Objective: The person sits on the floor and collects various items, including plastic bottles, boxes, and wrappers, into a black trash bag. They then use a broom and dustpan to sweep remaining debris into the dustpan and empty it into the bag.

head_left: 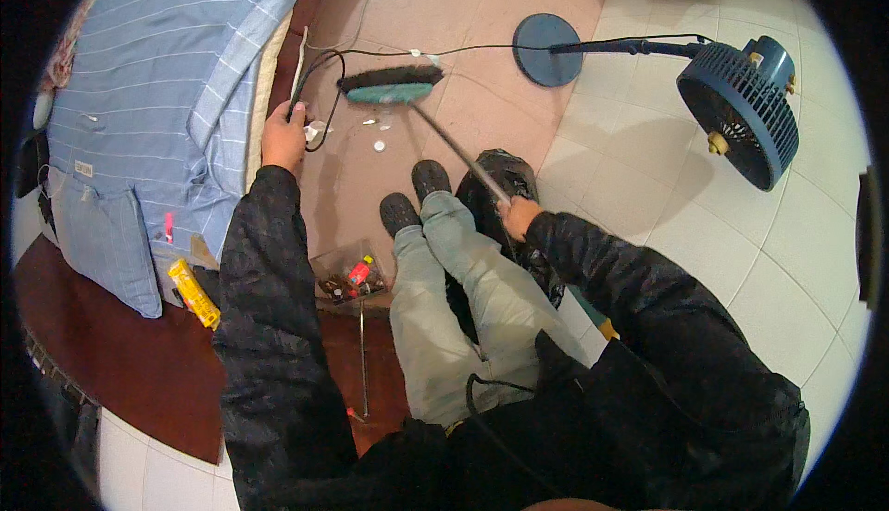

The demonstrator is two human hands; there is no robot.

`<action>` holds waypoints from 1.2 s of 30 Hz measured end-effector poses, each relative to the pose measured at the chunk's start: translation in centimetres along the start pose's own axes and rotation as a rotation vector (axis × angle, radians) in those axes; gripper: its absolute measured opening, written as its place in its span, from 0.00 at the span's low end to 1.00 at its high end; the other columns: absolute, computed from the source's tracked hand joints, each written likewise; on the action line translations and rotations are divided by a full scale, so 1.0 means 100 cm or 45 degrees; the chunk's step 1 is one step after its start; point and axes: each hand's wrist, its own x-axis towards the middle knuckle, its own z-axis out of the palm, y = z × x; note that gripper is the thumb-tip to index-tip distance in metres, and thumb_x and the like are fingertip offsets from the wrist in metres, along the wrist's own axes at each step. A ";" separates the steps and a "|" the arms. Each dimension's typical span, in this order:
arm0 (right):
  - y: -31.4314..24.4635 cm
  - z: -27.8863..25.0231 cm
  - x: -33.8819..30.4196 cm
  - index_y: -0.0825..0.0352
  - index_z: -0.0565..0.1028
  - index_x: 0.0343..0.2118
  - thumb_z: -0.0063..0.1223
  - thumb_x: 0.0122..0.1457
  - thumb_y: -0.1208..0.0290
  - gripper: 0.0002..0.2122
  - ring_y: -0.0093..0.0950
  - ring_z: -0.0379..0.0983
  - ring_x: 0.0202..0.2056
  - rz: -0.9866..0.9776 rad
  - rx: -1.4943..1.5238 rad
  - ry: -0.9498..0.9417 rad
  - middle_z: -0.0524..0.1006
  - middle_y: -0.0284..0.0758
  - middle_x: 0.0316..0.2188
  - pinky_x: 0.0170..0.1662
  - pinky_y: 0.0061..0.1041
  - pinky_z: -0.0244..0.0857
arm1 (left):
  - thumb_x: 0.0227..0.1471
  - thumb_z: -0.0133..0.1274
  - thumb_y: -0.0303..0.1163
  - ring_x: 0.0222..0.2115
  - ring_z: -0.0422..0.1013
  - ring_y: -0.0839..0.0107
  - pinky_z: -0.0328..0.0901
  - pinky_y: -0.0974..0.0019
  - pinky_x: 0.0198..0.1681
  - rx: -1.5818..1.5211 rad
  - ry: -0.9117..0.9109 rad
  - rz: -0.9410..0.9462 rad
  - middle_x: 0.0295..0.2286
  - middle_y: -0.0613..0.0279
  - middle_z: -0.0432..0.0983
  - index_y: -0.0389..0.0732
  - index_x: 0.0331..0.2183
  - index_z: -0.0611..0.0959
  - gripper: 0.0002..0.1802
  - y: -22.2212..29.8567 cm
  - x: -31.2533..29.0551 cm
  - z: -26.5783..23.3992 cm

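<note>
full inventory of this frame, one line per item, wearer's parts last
broom: 1, teal head with dark bristles, on the floor ahead, handle running to the right hand
cable: 1, black, looped by the left hand
litter bits: several, white, on the floor below the broom head
fan: 1, blue, lying on the tiles at right
bedsheet: 1, blue striped, upper left
clear container: 1, holds small red and yellow items, by the left leg
yellow packet: 1, lower left
black bag: 1, beside the shoes
left hand: holds the cable
right hand: grips the broom handle
</note>
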 end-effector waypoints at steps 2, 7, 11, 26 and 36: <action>0.008 0.000 -0.014 0.77 0.75 0.38 0.38 0.67 0.51 0.26 0.55 0.77 0.38 0.007 -0.032 -0.091 0.78 0.58 0.32 0.44 0.46 0.71 | 0.61 0.50 0.38 0.33 0.77 0.64 0.68 0.62 0.40 -0.032 0.003 -0.066 0.32 0.54 0.81 0.32 0.43 0.81 0.18 -0.009 0.014 0.011; 0.030 -0.012 -0.046 0.74 0.73 0.36 0.38 0.68 0.50 0.25 0.54 0.76 0.35 -0.022 0.076 -0.247 0.78 0.55 0.29 0.41 0.45 0.69 | 0.60 0.48 0.42 0.42 0.74 0.43 0.67 0.50 0.47 0.665 0.142 0.149 0.38 0.44 0.80 0.36 0.45 0.81 0.21 -0.038 0.041 0.034; 0.057 -0.043 -0.072 0.74 0.72 0.35 0.38 0.68 0.47 0.27 0.54 0.75 0.34 0.051 0.310 -0.298 0.76 0.55 0.26 0.39 0.45 0.67 | 0.59 0.49 0.41 0.43 0.72 0.39 0.66 0.47 0.47 0.851 0.308 0.217 0.38 0.36 0.78 0.35 0.45 0.80 0.21 -0.056 0.060 0.053; 0.083 -0.052 -0.018 0.75 0.71 0.33 0.39 0.68 0.50 0.25 0.60 0.73 0.32 0.109 0.028 -0.002 0.76 0.60 0.26 0.37 0.53 0.67 | 0.54 0.50 0.29 0.57 0.63 0.44 0.59 0.53 0.61 0.627 0.293 0.730 0.56 0.40 0.66 0.37 0.59 0.68 0.30 -0.032 0.120 0.179; 0.022 -0.070 -0.006 0.78 0.72 0.36 0.35 0.69 0.50 0.28 0.60 0.73 0.39 -0.060 -0.036 -0.038 0.76 0.62 0.32 0.45 0.50 0.66 | 0.45 0.62 0.35 0.45 0.70 0.43 0.65 0.48 0.49 0.865 0.354 -0.127 0.43 0.43 0.75 0.38 0.41 0.83 0.19 -0.145 -0.312 0.089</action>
